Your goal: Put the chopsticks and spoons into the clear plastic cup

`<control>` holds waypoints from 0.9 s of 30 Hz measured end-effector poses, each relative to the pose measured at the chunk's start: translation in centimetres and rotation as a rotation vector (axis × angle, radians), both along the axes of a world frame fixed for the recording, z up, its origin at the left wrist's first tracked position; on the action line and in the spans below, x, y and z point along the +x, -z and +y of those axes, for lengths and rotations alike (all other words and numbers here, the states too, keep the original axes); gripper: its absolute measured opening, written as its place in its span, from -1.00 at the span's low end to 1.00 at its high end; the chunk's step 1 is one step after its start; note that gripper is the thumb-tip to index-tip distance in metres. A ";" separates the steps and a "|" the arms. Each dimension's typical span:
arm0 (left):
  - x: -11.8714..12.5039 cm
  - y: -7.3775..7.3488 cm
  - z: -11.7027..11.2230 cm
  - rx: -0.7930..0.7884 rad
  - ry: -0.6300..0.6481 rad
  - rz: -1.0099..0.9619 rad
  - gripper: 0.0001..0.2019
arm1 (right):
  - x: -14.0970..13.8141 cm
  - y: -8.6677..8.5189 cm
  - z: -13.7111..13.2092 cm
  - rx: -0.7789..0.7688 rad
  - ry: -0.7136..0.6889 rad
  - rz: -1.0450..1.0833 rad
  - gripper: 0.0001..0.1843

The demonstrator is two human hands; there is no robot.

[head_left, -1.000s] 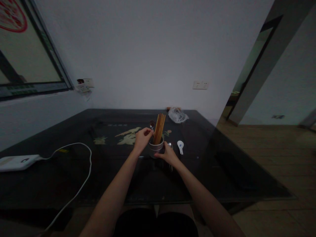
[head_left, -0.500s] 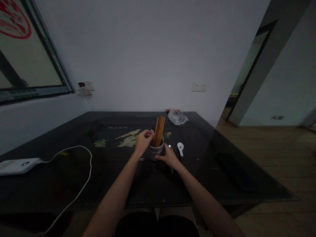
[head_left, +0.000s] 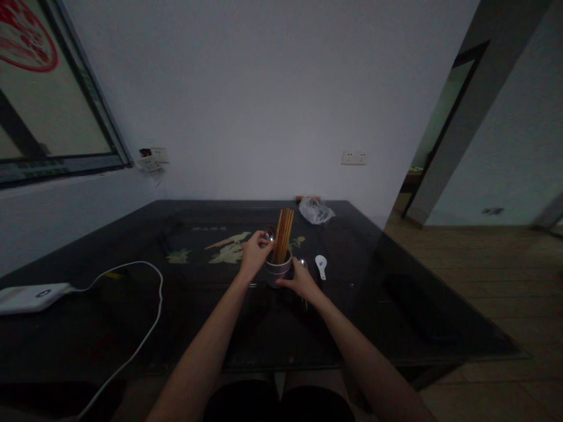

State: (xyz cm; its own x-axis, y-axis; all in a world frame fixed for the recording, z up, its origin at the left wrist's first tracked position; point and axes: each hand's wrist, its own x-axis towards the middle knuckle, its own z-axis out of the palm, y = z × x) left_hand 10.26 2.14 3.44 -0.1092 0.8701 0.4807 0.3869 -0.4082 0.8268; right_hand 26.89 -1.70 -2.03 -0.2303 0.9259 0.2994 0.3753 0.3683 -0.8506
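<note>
Several wooden chopsticks stand upright in a small light cup on the dark table. My right hand is closed round the cup's right side, thumb at its front. At the cup's left rim, my left hand pinches a shiny metal spoon, whose lower part is hidden by my fingers and the cup. Another metal spoon lies on the table by my right hand, which covers its middle. Just right of it rests a white soup spoon with a blue mark.
A crumpled clear plastic bag lies at the back of the table. To the left, a white power bank has a white cable curving off the front edge. A dark flat object lies at the right.
Both hands stay at the cup. The spoon in my left hand has shifted slightly and shows more plainly beside the chopsticks. The view has tipped a little.
</note>
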 end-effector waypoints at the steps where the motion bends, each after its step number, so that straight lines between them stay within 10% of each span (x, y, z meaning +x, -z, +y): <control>1: 0.0 0.0 0.0 0.009 -0.004 0.014 -0.76 | 0.0 0.0 0.0 -0.008 0.000 -0.005 -0.24; 27: -1.0 -1.1 0.0 0.177 -0.115 -0.268 -0.65 | 0.2 0.1 0.1 0.003 -0.015 0.009 -0.30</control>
State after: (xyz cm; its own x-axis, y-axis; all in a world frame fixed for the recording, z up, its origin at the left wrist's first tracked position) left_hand 9.31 2.10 4.57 -0.3445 0.7507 0.5638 0.2172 -0.5205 0.8258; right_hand 27.05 -1.57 -2.13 -0.2417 0.9214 0.3044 0.3624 0.3767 -0.8525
